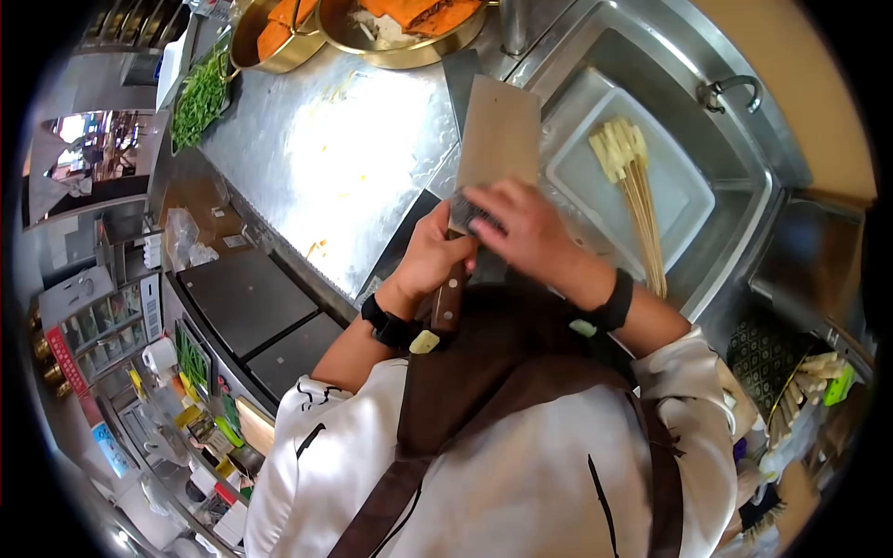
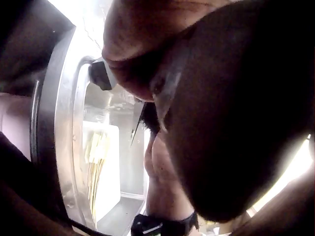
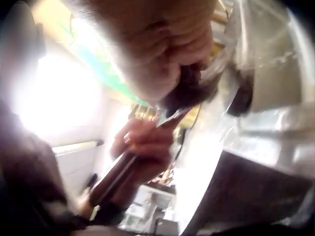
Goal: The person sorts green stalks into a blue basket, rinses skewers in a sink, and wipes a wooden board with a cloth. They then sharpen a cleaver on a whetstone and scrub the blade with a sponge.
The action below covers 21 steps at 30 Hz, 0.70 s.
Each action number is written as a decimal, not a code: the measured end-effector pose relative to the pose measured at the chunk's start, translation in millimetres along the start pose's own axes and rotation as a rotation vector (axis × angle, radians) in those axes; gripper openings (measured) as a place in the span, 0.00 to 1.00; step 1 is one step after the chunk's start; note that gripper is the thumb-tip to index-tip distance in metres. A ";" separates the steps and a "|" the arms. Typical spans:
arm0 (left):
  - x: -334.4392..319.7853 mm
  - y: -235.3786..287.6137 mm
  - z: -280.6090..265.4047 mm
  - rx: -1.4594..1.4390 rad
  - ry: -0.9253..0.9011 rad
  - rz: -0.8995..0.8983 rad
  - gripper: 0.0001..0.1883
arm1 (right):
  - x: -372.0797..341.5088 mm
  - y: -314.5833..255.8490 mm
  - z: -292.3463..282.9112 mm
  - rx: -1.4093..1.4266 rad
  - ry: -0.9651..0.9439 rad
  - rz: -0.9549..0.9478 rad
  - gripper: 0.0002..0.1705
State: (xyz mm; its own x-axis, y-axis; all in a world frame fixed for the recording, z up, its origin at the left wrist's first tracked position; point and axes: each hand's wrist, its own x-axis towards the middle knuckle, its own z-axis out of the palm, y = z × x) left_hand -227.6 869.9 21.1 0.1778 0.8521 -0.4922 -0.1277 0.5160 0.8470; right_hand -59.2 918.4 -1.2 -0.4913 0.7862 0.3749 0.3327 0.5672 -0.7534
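Note:
In the head view my left hand grips the brown wooden handle of a cleaver, its broad blade pointing away from the body. My right hand, blurred, lies over the blade's near end and holds a dark, mesh-like scouring pad against it. The right wrist view has the pad under curled fingers, with the left hand round the handle below. A large dark shape fills much of the left wrist view. Bits of pale food cling near both wrists.
Right of the blade is a sink holding a pale plastic tub and a bundle of skewers with pale yellow pieces. A faucet stands behind. Brass pans and chopped greens sit along the steel counter.

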 end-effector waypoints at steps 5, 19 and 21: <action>-5.7 0.5 -2.7 0.030 -0.017 0.027 0.21 | 3.4 62.2 -8.8 -0.164 0.113 0.268 0.20; -32.7 -0.4 -15.9 -0.046 0.116 -0.014 0.24 | -121.7 274.8 3.3 -0.588 -0.323 0.940 0.20; -30.7 -0.6 -15.9 -0.038 0.091 0.001 0.26 | -118.9 278.2 5.1 -0.511 -0.333 0.987 0.19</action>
State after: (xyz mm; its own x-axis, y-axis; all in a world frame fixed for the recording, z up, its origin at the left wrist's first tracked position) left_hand -248.5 844.8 32.4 0.0888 0.8564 -0.5087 -0.1652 0.5163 0.8403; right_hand 87.7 981.4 -258.1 0.0003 0.8815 -0.4721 0.9384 -0.1634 -0.3045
